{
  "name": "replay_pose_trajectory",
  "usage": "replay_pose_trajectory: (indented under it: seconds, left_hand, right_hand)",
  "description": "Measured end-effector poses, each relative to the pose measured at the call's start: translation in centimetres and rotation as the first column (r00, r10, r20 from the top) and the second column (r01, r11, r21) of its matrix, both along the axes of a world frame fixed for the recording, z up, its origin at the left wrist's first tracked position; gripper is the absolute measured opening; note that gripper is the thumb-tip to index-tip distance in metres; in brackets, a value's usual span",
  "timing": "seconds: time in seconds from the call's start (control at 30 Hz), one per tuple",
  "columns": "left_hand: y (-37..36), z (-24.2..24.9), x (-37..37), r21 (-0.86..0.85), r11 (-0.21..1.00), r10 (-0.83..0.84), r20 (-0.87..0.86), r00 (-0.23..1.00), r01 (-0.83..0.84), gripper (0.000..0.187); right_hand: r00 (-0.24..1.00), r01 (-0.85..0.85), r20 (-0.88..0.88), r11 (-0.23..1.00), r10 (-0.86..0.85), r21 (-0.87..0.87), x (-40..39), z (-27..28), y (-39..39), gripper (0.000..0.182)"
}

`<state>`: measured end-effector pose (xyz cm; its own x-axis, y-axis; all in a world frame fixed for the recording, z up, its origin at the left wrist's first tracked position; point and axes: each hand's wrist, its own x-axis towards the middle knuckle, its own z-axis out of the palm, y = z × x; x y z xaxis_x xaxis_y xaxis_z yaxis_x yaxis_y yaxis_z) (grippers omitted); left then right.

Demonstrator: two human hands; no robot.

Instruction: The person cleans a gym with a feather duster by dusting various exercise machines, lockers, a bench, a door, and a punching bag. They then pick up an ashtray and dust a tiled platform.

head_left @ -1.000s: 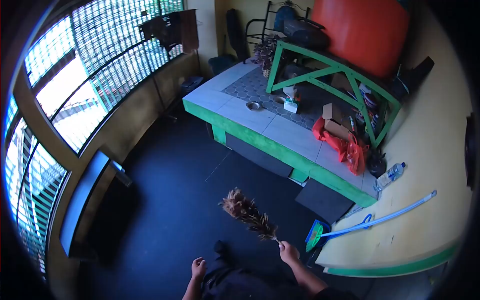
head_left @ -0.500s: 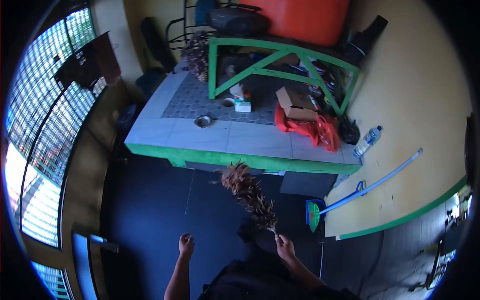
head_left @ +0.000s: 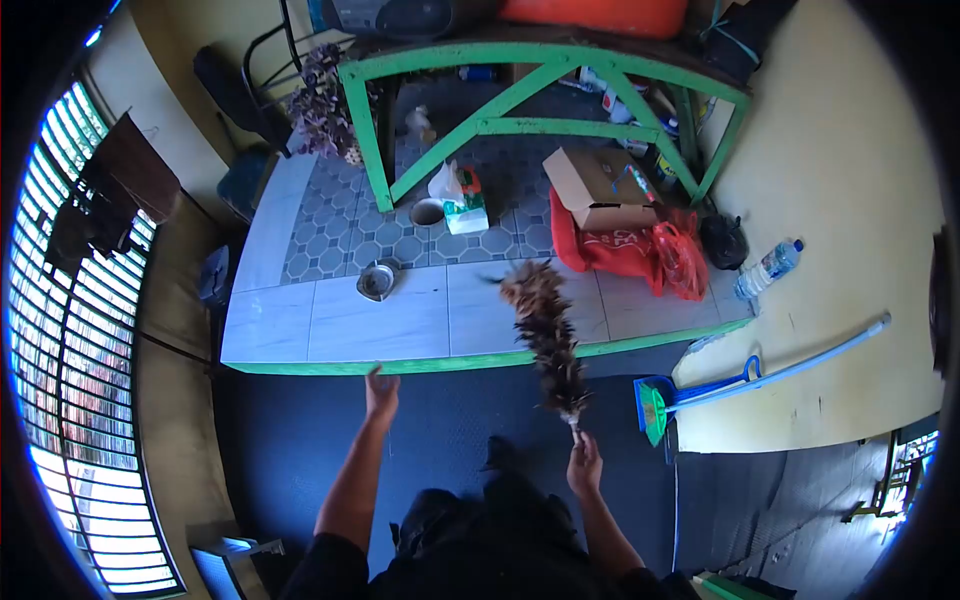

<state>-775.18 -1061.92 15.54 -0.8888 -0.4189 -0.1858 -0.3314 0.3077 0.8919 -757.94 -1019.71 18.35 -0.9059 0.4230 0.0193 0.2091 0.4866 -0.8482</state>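
Observation:
My right hand point(head_left: 585, 464) is closed round the handle of a brown feather duster point(head_left: 553, 345). The duster points up and away, its feathered head over the front edge of the tiled platform point(head_left: 380, 330). My left hand point(head_left: 381, 394) is held out just short of that green-painted edge, fingers apart and holding nothing. A metal ashtray point(head_left: 377, 281) sits on the tiles beyond it. Farther back are a round container point(head_left: 427, 212) and a green-and-white tissue pack point(head_left: 465, 213).
A green frame stand point(head_left: 560, 128) stands on the platform. An open cardboard box point(head_left: 610, 190) and red plastic bags point(head_left: 680, 265) lie at the right, near a water bottle point(head_left: 770, 268). A broom point(head_left: 780, 362) and blue dustpan point(head_left: 655, 395) lean by the wall. Barred windows point(head_left: 90, 400) line the left.
The platform appears closer now. My left hand has reached forward to its edge and its fingers have loosened. The duster has risen from over the floor to the platform's edge.

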Motion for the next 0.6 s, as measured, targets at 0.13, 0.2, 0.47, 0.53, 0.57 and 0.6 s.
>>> replay_pose_trajectory:
  seconds: [0.13,0.2,0.47,0.53,0.57,0.6]
  left_hand:
    - [-2.1,4.7,-10.5,0.301,0.929,0.151,0.218,0.964,-0.214,0.067]
    - [-4.5,2.8,-15.8,0.338,0.885,0.246,0.245,0.938,-0.321,0.071]
    - [-7.9,-3.1,-25.3,0.278,0.880,0.314,0.271,0.910,-0.386,0.070]
    - [-8.7,-3.6,-25.8,0.373,0.849,0.294,0.254,0.921,-0.374,0.065]
    - [-8.9,-3.4,-25.6,0.469,0.811,0.271,0.228,0.935,-0.349,0.060]
    - [-9.3,-2.9,-25.4,0.519,0.785,0.253,0.229,0.940,-0.338,0.053]
  right_hand:
    - [0.984,0.159,0.088,0.987,-0.156,-0.024,-0.3,2.1,2.0,0.029]
    - [0.962,0.230,0.135,0.971,-0.237,0.062,1.4,1.1,3.2,0.030]
    - [0.831,0.486,0.346,0.871,-0.436,-0.070,-1.5,1.4,3.0,0.038]
    - [0.818,0.533,0.336,0.835,-0.468,-0.134,-4.4,1.6,0.2,0.038]
    - [0.800,0.581,0.321,0.789,-0.507,-0.200,-4.3,0.8,-0.6,0.037]
    - [0.795,0.585,0.328,0.788,-0.510,-0.194,-4.3,-0.7,-1.8,0.037]
